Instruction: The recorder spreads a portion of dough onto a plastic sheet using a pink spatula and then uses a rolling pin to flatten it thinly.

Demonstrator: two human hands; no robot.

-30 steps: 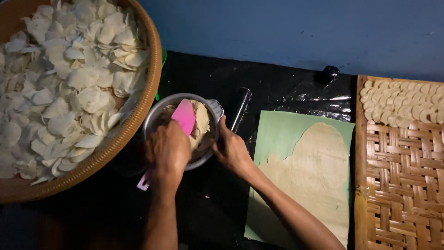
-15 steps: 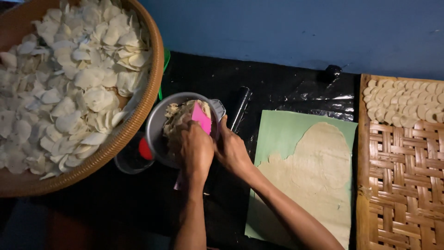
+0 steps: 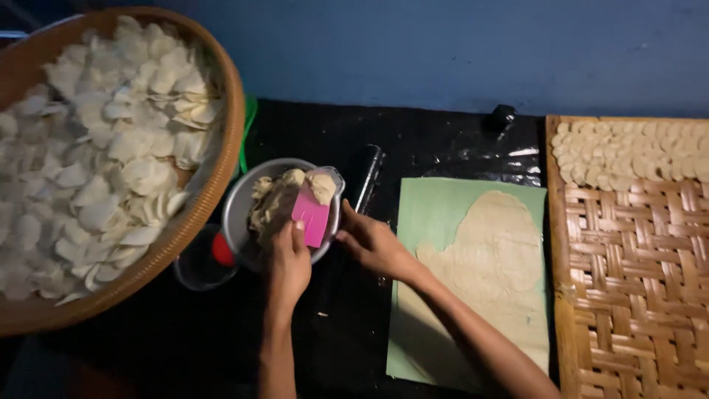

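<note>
A metal bowl (image 3: 235,210) holding pale dough (image 3: 275,198) stands on the black surface, left of centre. My left hand (image 3: 286,266) grips a pink flat scraper (image 3: 312,216) whose blade lies against the dough inside the bowl. My right hand (image 3: 373,244) rests at the bowl's right rim, fingers touching it. Right of the hands lies a green sheet (image 3: 442,210) with a thin rolled-out layer of dough (image 3: 502,258) on it.
A big woven basket (image 3: 216,177) full of white chips (image 3: 96,155) fills the left. A woven bamboo tray (image 3: 635,288) on the right carries rows of small dough discs (image 3: 635,151). A dark rolling pin (image 3: 367,177) lies behind the bowl; a small clear container with something red (image 3: 210,255) sits under its front.
My left hand has dragged the pink scraper across the dough, first to the right, then back toward the bowl's front. My right hand has stayed at the rim.
</note>
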